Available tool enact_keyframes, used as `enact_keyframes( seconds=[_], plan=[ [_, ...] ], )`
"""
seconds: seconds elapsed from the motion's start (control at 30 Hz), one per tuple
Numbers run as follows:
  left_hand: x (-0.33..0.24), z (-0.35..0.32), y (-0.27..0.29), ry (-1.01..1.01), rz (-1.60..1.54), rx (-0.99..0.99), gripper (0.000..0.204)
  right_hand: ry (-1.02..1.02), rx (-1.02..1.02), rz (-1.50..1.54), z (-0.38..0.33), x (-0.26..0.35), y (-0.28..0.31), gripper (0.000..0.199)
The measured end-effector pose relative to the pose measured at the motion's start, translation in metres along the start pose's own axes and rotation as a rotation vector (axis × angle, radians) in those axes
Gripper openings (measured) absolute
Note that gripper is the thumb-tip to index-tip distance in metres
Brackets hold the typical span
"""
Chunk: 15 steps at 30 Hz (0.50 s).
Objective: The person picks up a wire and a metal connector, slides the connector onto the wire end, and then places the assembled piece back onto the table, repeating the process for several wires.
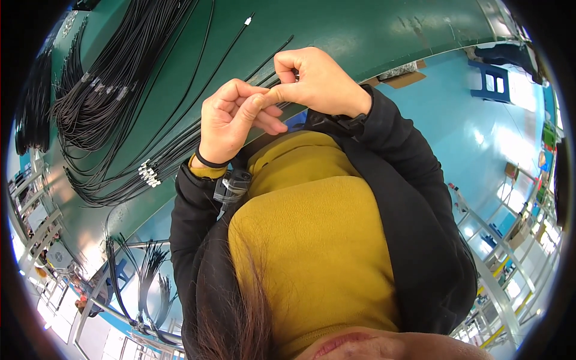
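Over the front edge of the green table [360, 30], my two hands meet fingertip to fingertip. My left hand [225, 123] pinches with thumb and forefinger, its other fingers loosely curled. The thumb and forefinger of my right hand [321, 81] press together at the same spot. Whatever lies between the fingertips is too small and covered to make out. Thin black cables [186, 133] run along the table behind and beside my left hand. White connectors [149, 174] cluster on these cables to the left of that wrist. Beyond my hands lies a single cable with a white connector [248, 21].
A thick bundle of black cables [123, 63] covers the table's left part, with another bundle [36, 102] farther left. More cables [147, 273] hang from a rack at lower left. Cardboard [408, 79] and a blue stool [495, 83] stand past the table at right.
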<state>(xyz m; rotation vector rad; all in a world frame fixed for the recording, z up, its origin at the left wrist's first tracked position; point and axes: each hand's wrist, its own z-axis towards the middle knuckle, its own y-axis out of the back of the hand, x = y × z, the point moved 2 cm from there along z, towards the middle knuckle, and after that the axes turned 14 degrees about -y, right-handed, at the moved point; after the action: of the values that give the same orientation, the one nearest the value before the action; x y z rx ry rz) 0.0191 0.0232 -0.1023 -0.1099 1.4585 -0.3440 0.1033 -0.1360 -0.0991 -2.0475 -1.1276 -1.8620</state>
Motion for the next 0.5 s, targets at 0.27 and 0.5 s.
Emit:
enact_keyframes(
  seconds=[0.27,0.5],
  plan=[
    [0.0041,-0.0030,0.0007,-0.016,0.001,0.001,0.015,-0.041,0.056,-0.002,0.0005,-0.0004,-0.0015,0.047],
    [0.0088,-0.0038,0.0027,-0.015,-0.013,0.008,0.016,-0.022,-0.003,-0.079,0.0009,0.0000,-0.0021,0.047]
  ],
)
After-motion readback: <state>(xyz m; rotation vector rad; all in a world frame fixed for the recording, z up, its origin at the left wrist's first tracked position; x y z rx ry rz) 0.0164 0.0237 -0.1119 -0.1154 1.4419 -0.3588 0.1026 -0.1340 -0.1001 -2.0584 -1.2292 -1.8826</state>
